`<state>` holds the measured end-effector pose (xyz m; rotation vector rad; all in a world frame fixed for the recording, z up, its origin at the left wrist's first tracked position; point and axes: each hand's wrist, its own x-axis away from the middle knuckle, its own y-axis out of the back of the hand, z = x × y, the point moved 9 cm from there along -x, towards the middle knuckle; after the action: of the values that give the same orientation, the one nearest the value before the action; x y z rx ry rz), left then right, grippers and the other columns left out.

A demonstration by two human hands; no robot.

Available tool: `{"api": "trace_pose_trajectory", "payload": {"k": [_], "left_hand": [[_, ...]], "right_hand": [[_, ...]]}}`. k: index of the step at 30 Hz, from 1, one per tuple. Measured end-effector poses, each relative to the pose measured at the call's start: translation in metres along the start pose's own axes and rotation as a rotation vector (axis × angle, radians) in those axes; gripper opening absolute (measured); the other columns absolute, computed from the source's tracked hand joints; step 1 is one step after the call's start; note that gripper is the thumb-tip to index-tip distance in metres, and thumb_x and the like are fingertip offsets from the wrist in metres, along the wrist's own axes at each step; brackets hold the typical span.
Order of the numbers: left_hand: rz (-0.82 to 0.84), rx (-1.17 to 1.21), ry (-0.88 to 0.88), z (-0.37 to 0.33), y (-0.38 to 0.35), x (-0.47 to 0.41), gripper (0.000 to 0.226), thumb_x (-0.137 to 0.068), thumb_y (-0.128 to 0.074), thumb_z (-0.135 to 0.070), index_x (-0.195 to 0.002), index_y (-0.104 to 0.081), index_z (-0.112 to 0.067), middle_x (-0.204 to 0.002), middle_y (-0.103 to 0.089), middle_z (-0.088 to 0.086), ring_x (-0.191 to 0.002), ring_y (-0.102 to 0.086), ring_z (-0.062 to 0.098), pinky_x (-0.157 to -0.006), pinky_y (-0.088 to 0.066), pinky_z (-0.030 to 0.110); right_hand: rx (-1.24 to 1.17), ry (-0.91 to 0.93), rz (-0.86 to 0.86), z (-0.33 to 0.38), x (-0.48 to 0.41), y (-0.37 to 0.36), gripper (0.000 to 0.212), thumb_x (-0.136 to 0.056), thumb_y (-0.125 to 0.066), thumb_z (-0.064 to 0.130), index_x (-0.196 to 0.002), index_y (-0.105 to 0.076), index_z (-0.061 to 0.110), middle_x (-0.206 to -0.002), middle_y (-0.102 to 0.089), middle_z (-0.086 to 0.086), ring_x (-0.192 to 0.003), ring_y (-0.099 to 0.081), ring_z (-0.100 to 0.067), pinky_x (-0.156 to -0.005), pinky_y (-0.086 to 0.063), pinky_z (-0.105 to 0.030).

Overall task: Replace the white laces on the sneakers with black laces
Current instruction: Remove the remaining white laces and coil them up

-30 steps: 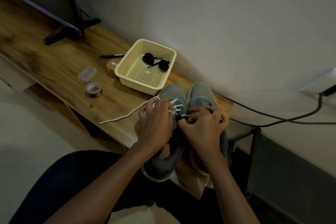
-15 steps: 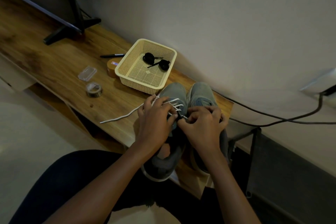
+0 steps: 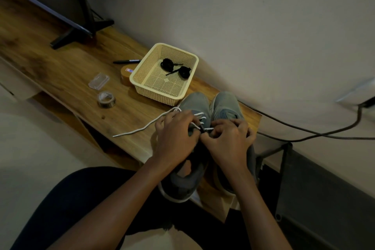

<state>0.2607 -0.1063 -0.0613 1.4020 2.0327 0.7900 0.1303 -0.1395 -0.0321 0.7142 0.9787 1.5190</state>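
Note:
Two grey sneakers stand side by side at the table's right end, toes toward the wall: the left sneaker and the right sneaker. A white lace is threaded through the left sneaker, and its loose end trails left across the wood. My left hand lies over the left sneaker's eyelets with fingers curled on the lace. My right hand pinches a short stretch of the white lace beside it. Two coiled black laces lie in the cream basket.
On the wooden table are a tape roll, a clear plastic case, a brown round tin and a black marker. A black stand foot sits at the back left. Black cables run along the wall at right.
Both hands stay on the left sneaker's lacing with small finger movements. The lace's loose end has shifted only slightly on the table.

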Motion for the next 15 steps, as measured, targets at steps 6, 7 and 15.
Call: {"api": "trace_pose_trajectory", "payload": {"k": [6, 7, 15], "left_hand": [[-0.026, 0.009, -0.016, 0.0025, -0.004, -0.0003, 0.008, -0.094, -0.053, -0.026, -0.1, -0.059, -0.026, -0.125, -0.055, -0.011, -0.134, -0.032, 0.011, -0.104, -0.016, 0.035], [-0.049, 0.042, -0.022, 0.0022, -0.0026, -0.0007, 0.007, -0.096, -0.05, -0.023, -0.098, -0.056, -0.024, -0.118, -0.057, -0.009, -0.132, -0.036, 0.012, -0.104, -0.018, 0.035], [-0.085, 0.109, 0.002, 0.0025, -0.001, 0.0008, 0.007, -0.1, -0.034, -0.018, -0.095, -0.037, -0.023, -0.114, -0.061, -0.001, -0.113, -0.052, 0.014, -0.108, -0.023, 0.039]], "right_hand": [[0.002, 0.014, -0.02, 0.0007, 0.0005, 0.0004, 0.026, -0.076, -0.068, 0.032, -0.055, -0.055, 0.021, -0.111, -0.065, 0.014, -0.127, -0.03, -0.016, -0.102, -0.009, -0.034], [0.002, 0.014, -0.023, 0.0006, 0.0005, 0.0009, 0.027, -0.075, -0.068, 0.031, -0.054, -0.054, 0.022, -0.111, -0.065, 0.014, -0.127, -0.03, -0.016, -0.102, -0.009, -0.034], [-0.003, 0.001, -0.021, 0.0009, 0.0006, 0.0006, 0.028, -0.076, -0.067, 0.029, -0.054, -0.051, 0.024, -0.107, -0.064, 0.015, -0.124, -0.031, -0.015, -0.105, -0.01, -0.036]]}}
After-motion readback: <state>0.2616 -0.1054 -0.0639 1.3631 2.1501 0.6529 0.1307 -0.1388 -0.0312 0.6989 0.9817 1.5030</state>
